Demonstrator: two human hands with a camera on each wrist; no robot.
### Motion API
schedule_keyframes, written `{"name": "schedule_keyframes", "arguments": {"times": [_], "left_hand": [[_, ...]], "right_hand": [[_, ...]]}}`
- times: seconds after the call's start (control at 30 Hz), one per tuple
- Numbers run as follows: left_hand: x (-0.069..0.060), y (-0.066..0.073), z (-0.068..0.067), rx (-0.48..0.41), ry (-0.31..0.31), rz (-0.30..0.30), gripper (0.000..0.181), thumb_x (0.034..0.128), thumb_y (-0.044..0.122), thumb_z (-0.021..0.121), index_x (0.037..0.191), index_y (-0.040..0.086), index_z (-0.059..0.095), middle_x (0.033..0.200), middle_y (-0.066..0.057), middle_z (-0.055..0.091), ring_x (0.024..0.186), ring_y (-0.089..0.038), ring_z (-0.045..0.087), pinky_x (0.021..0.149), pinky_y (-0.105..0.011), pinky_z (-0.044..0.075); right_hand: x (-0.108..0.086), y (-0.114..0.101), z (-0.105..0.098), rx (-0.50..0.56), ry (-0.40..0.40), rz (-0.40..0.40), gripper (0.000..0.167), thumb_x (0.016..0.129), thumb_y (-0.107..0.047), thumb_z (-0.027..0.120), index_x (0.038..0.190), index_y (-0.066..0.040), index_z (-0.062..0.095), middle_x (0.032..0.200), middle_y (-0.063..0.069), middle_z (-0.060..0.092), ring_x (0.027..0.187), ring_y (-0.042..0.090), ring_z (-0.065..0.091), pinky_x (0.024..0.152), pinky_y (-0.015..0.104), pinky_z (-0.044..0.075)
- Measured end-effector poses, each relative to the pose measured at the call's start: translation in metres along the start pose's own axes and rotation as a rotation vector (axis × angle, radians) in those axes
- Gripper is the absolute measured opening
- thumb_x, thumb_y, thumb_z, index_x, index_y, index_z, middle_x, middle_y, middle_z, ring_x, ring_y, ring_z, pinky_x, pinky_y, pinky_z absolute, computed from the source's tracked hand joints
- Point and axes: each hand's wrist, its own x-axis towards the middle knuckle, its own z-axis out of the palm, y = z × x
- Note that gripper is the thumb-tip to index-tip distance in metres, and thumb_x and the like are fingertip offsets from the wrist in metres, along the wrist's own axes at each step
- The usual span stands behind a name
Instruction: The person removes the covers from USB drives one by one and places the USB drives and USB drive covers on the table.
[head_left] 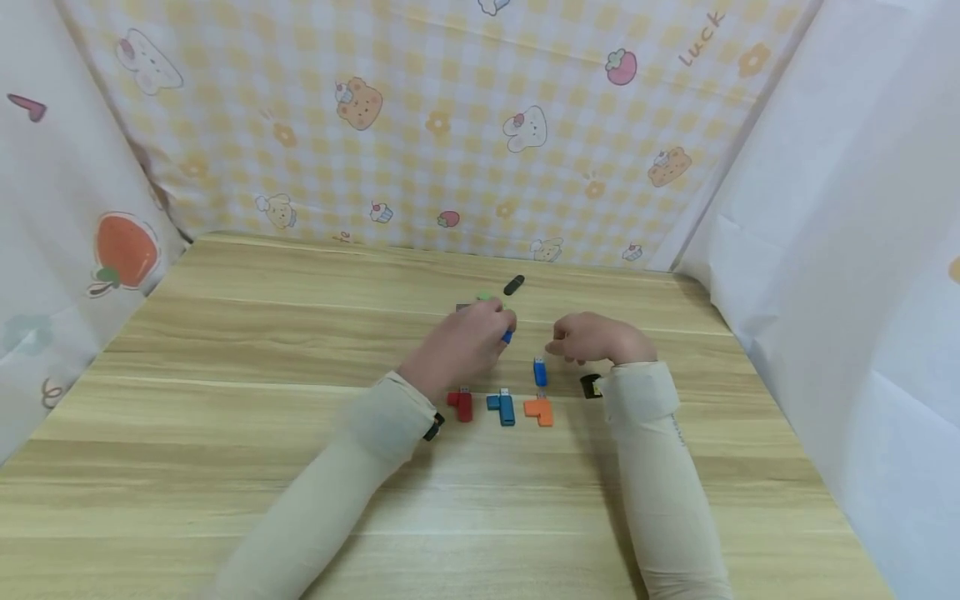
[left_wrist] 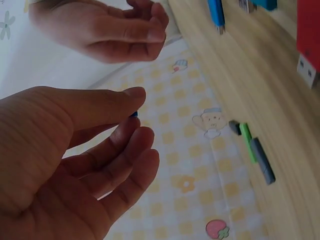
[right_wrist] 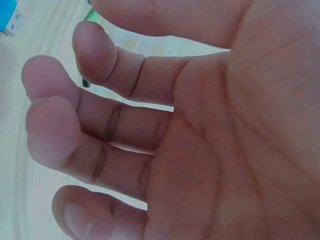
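Note:
My left hand (head_left: 471, 337) pinches a small blue piece (head_left: 507, 337) between thumb and forefinger; the fingers hide most of it, so its kind cannot be told. My right hand (head_left: 596, 337) hovers to its right with loosely bent fingers, and its palm (right_wrist: 200, 150) holds nothing. Just in front of the right fingertips lies a blue USB stick (head_left: 540, 372), its metal plug bare. Nearer me, in a row, are a red USB stick (head_left: 465, 406), a teal-blue USB stick (head_left: 507, 408) and an orange USB stick (head_left: 545, 412), their plugs facing away.
Behind the left hand lie a black USB stick (head_left: 513, 285), a green stick (left_wrist: 248, 142) and a grey stick (left_wrist: 263, 161), the last two partly covered in the head view. A checked cloth (head_left: 420, 150) hangs at the table's (head_left: 225, 400) back edge; white cloth flanks both sides.

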Motion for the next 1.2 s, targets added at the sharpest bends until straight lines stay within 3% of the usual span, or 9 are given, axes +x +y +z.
{"name": "schedule_keyframes", "arguments": {"times": [0.23,0.37,0.5,0.63,0.9,1.2], "left_hand": [[0.018,0.012,0.017,-0.048,-0.096,-0.034,0.021,0.1046,0.006,0.069,0.125,0.004,0.074,0.116,-0.011,0.072,0.098,-0.021,0.065,0.092,-0.030,0.062],[0.027,0.016,0.027,-0.068,-0.124,-0.065,0.020,0.1055,0.002,0.065,0.122,0.004,0.074,0.112,-0.010,0.072,0.094,-0.020,0.062,0.088,-0.030,0.061],[0.037,0.018,0.037,-0.082,-0.150,-0.119,0.017,0.1043,-0.001,0.064,0.114,0.005,0.077,0.099,-0.008,0.070,0.085,-0.021,0.059,0.076,-0.028,0.056],[0.044,0.018,0.047,-0.100,-0.193,-0.169,0.015,0.1066,0.002,0.062,0.107,0.005,0.076,0.088,-0.006,0.066,0.076,-0.019,0.057,0.066,-0.026,0.049],[0.051,0.022,0.057,-0.105,-0.278,-0.214,0.016,0.1091,0.004,0.060,0.112,0.006,0.075,0.093,-0.005,0.066,0.079,-0.019,0.055,0.069,-0.026,0.048],[0.054,0.029,0.059,-0.130,-0.271,-0.219,0.014,0.1075,0.004,0.064,0.117,0.005,0.074,0.099,-0.006,0.066,0.085,-0.020,0.056,0.074,-0.026,0.048]], "right_hand": [[-0.005,0.002,-0.005,0.004,0.036,-0.035,0.031,0.112,-0.030,0.056,0.119,-0.002,0.068,0.106,0.013,0.070,0.088,0.022,0.062,0.075,0.032,0.048],[-0.008,0.003,-0.008,0.000,0.143,-0.077,0.030,0.112,-0.028,0.056,0.119,-0.002,0.068,0.107,0.013,0.070,0.089,0.023,0.059,0.075,0.034,0.049],[-0.009,0.004,-0.010,0.014,0.276,-0.126,0.027,0.112,-0.024,0.056,0.117,-0.001,0.069,0.109,0.014,0.073,0.091,0.025,0.062,0.079,0.039,0.053],[-0.011,0.003,-0.012,0.035,0.348,-0.149,0.026,0.112,-0.024,0.057,0.118,-0.002,0.069,0.119,0.017,0.073,0.099,0.028,0.065,0.087,0.046,0.056],[-0.015,-0.001,-0.014,0.057,0.374,-0.175,0.025,0.112,-0.023,0.058,0.119,-0.003,0.069,0.123,0.017,0.072,0.101,0.029,0.065,0.090,0.047,0.056],[-0.018,-0.003,-0.012,0.056,0.376,-0.197,0.024,0.111,-0.024,0.058,0.118,-0.004,0.070,0.122,0.016,0.073,0.099,0.028,0.065,0.088,0.047,0.056]]}}
